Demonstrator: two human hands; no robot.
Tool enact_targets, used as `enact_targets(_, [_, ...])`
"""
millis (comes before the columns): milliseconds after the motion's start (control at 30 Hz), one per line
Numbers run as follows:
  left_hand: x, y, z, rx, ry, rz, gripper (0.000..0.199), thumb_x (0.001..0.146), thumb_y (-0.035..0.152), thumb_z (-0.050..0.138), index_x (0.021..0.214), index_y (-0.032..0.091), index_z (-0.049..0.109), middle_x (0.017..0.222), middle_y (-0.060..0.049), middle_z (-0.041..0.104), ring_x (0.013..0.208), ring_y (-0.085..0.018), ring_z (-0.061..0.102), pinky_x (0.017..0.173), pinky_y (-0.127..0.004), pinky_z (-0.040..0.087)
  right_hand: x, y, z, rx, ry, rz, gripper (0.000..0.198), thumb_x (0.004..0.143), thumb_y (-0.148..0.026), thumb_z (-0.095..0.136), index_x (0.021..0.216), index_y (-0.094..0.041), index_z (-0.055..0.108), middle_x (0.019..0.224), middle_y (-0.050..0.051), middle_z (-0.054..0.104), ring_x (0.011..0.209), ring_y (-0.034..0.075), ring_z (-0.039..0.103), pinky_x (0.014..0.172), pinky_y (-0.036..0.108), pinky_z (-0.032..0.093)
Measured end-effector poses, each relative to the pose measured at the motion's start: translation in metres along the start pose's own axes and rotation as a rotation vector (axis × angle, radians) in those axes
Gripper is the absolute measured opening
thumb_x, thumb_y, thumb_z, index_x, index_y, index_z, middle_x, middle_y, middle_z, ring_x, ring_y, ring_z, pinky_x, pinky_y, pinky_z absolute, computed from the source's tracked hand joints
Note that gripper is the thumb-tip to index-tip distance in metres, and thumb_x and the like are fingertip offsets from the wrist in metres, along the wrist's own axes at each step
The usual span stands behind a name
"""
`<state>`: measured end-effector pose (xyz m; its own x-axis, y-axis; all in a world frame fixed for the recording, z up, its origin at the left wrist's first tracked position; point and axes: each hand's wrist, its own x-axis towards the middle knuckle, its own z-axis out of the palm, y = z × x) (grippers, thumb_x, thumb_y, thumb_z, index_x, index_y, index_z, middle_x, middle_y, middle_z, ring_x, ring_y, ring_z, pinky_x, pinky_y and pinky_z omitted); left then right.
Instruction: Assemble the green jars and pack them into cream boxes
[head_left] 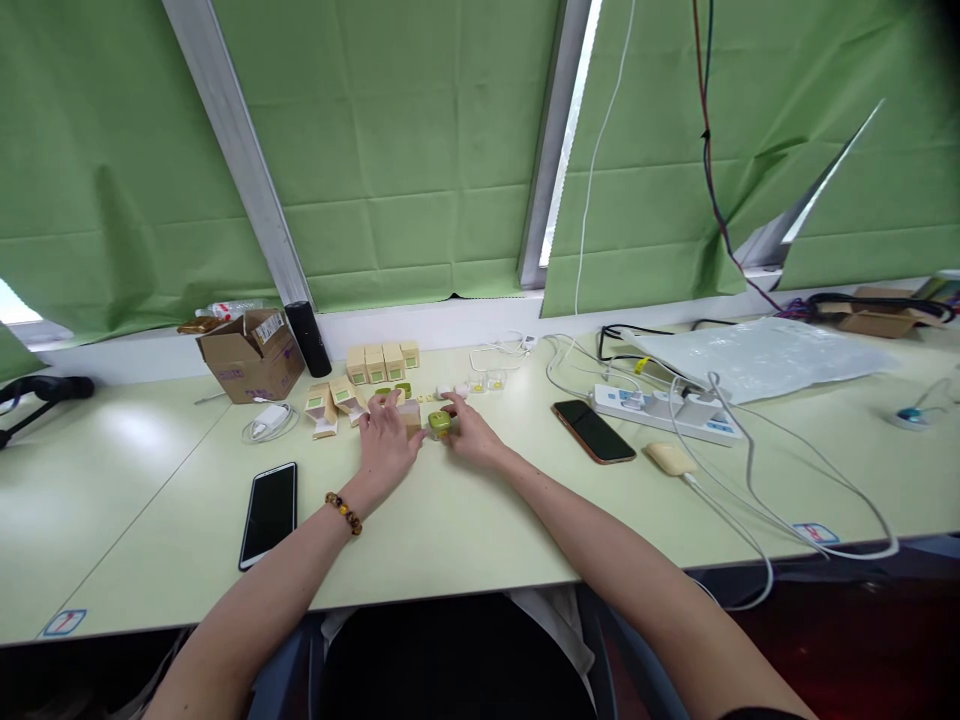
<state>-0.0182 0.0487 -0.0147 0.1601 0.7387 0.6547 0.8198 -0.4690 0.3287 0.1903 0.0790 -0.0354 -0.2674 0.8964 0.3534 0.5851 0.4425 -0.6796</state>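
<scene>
My left hand [384, 437], with a beaded bracelet at the wrist, curls its fingers and thumb about a small cardboard box [410, 414]. Just right of it, my right hand [472, 432] grips a small green rounded case [439, 423] between thumb and fingers, close above the table. Part of another green piece [403, 389] shows behind my left fingers. Two opened cardboard boxes [322, 408] stand left of my left hand. Behind the hands is a row of small cardboard boxes with green labels [375, 365]. Small clear containers with yellow bits [495, 380] lie beyond my right hand.
A black phone [270, 512] lies at left, another phone [594, 431] at right beside a white power strip [667, 415] with trailing cables. A carton [253, 362], a black cylinder [307, 338] and a coiled white charger [270, 420] are at back left. Plastic packaging [757, 355] lies back right.
</scene>
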Motion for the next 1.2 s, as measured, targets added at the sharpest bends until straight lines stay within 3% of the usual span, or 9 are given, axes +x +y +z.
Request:
enact_targets(167, [-0.003, -0.002, 0.0, 0.015, -0.009, 0.03, 0.065, 0.087, 0.012, 0.053, 0.146, 0.017, 0.027, 0.145, -0.026, 0.041, 0.143, -0.042, 0.034, 0.106, -0.065, 0.036, 0.001, 0.001, -0.001, -0.019, -0.013, 0.013, 0.081, 0.078, -0.006, 0.069, 0.15, -0.024, 0.037, 0.127, 0.011, 0.067, 0.113, 0.025, 0.065, 0.099, 0.042, 0.051])
enact_targets(333, [-0.003, -0.007, -0.004, -0.134, -0.024, 0.059, 0.067, 0.079, 0.007, 0.055, 0.141, 0.019, 0.033, 0.138, -0.019, 0.039, 0.141, -0.037, 0.035, 0.113, -0.059, 0.038, 0.001, -0.003, -0.006, -0.051, -0.017, -0.017, 0.083, 0.073, -0.002, 0.067, 0.149, -0.024, 0.041, 0.13, 0.011, 0.067, 0.118, 0.027, 0.063, 0.102, 0.043, 0.049])
enact_targets(433, [-0.001, -0.009, -0.008, -0.214, -0.067, 0.013, 0.059, 0.077, 0.007, 0.057, 0.132, 0.021, 0.043, 0.136, -0.017, 0.038, 0.137, -0.035, 0.041, 0.11, -0.055, 0.045, -0.001, -0.006, -0.004, -0.079, -0.004, -0.04, 0.076, 0.079, -0.01, 0.07, 0.149, -0.023, 0.043, 0.131, 0.012, 0.067, 0.12, 0.028, 0.062, 0.104, 0.045, 0.049])
enact_targets(533, [0.001, -0.008, -0.012, -0.253, -0.11, -0.036, 0.044, 0.082, 0.014, 0.058, 0.124, 0.024, 0.053, 0.138, -0.015, 0.039, 0.132, -0.034, 0.049, 0.103, -0.053, 0.052, -0.002, -0.006, -0.002, -0.142, 0.003, -0.06, 0.055, 0.089, -0.024, 0.07, 0.141, -0.024, 0.055, 0.13, 0.012, 0.068, 0.123, 0.031, 0.061, 0.103, 0.047, 0.049])
enact_targets(667, [0.005, -0.008, -0.014, -0.303, -0.095, -0.041, 0.02, 0.096, 0.03, 0.053, 0.113, 0.023, 0.062, 0.13, -0.013, 0.053, 0.131, -0.03, 0.053, 0.106, -0.049, 0.049, 0.0, -0.007, -0.008, -0.169, 0.029, -0.046, 0.038, 0.089, -0.028, 0.071, 0.126, -0.025, 0.066, 0.124, 0.01, 0.072, 0.116, 0.031, 0.064, 0.094, 0.044, 0.052])
enact_targets(800, [0.006, -0.011, -0.011, -0.396, -0.059, -0.098, 0.023, 0.101, 0.036, 0.048, 0.114, 0.023, 0.063, 0.121, -0.01, 0.067, 0.116, -0.025, 0.063, 0.102, -0.044, 0.051, 0.003, -0.018, -0.021, 0.022, 0.213, -0.039, 0.036, 0.086, -0.029, 0.072, 0.121, -0.024, 0.065, 0.111, 0.006, 0.073, 0.09, 0.022, 0.065, 0.083, 0.038, 0.054])
enact_targets(933, [0.005, -0.01, -0.008, -0.411, -0.045, -0.148, 0.025, 0.098, 0.035, 0.055, 0.118, 0.023, 0.064, 0.119, -0.008, 0.071, 0.107, -0.024, 0.066, 0.098, -0.042, 0.052, -0.004, -0.04, -0.028, 0.341, 0.389, -0.105, 0.038, 0.086, -0.038, 0.074, 0.119, -0.025, 0.061, 0.115, 0.007, 0.071, 0.095, 0.021, 0.065, 0.069, 0.031, 0.054])
enact_targets(1033, [0.004, -0.005, -0.008, -0.481, -0.062, -0.131, 0.028, 0.097, 0.034, 0.057, 0.122, 0.023, 0.064, 0.121, -0.008, 0.072, 0.107, -0.023, 0.067, 0.099, -0.041, 0.052, -0.014, -0.055, -0.024, 0.487, 0.367, -0.162, 0.04, 0.086, -0.045, 0.074, 0.117, -0.026, 0.058, 0.117, 0.008, 0.07, 0.102, 0.022, 0.067, 0.065, 0.028, 0.054])
enact_targets(1200, [0.0, 0.007, -0.013, -0.568, -0.088, -0.093, 0.026, 0.095, 0.032, 0.059, 0.117, 0.021, 0.068, 0.118, -0.009, 0.074, 0.107, -0.025, 0.069, 0.097, -0.041, 0.053, -0.026, -0.068, -0.008, 0.551, 0.265, -0.202, 0.041, 0.086, -0.046, 0.076, 0.115, -0.027, 0.055, 0.121, 0.009, 0.07, 0.106, 0.024, 0.071, 0.061, 0.026, 0.052])
